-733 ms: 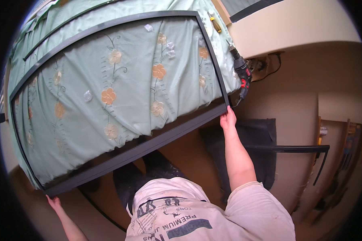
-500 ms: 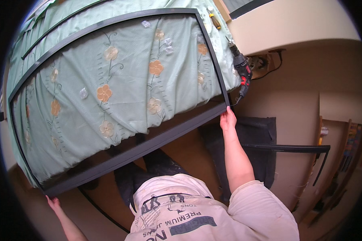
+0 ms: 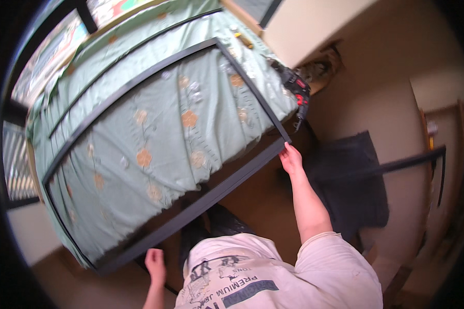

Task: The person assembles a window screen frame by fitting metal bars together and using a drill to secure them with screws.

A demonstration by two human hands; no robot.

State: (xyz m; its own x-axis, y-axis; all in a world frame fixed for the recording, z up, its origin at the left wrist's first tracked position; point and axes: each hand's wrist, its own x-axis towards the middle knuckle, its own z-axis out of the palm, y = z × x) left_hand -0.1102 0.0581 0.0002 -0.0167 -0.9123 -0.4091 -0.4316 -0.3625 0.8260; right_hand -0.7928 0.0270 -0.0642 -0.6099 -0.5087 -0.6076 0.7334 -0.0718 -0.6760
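Fingers [image 3: 287, 150] of the right hand [image 3: 293, 161] are gripping a dark frame [image 3: 211, 195] at its near right corner as it is lying over green flowered cloth [image 3: 113, 154]; the left hand [image 3: 155, 261] is curling beside its near bar, hold unclear.

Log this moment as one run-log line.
right hand: grips dark frame at near right corner; left hand: near frame, contact unclear; frame: over green floral cloth; drill: at cloth's right edge

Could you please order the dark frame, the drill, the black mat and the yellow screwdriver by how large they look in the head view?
1. Dark frame, by its overall outline
2. Black mat, partly covered
3. Drill
4. Yellow screwdriver
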